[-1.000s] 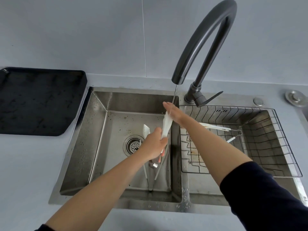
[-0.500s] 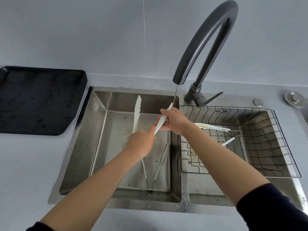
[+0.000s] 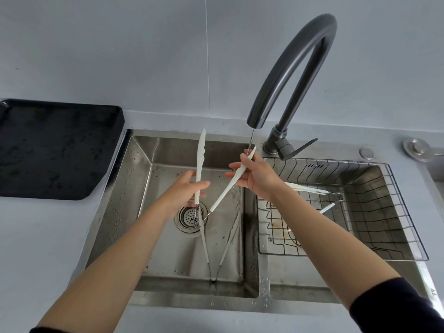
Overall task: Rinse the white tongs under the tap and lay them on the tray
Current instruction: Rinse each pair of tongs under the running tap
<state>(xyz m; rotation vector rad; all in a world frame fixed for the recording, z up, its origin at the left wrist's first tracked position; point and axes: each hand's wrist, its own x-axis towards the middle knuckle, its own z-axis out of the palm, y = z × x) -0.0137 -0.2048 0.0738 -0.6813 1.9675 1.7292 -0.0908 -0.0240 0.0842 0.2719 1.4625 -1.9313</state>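
Our left hand [image 3: 185, 193] pinches one arm of the white tongs [image 3: 200, 155] low down, near the wire hinge, with thumb and fingers closed round it. Our right hand [image 3: 257, 175] holds the other arm higher up, fingers curled loosely about it. Between them the tongs are pulled wide into a V above the left basin of the sink [image 3: 134, 186], the hinge hanging just over the drain [image 3: 189, 216]. The tip of the right-hand arm sits in the thin water stream [image 3: 251, 140] falling from the tap [image 3: 322, 25], while the left-hand arm points up toward the basin's back edge, clear of the water. We judge that we are in the rinsing step, with only one tip wetted. Next the other arm has to be swung under the stream. Then the tongs can close and travel left across the sink's rim to the black tray [image 3: 60, 150], which lies on the counter beside the sink's back left corner, well apart from our hands. A second pair of tongs [image 3: 231, 234] lies on the basin floor against its front edge, and a third pair [image 3: 310, 189] rests in the wire basket [image 3: 348, 162] in the right basin. We should not mistake these for ours.
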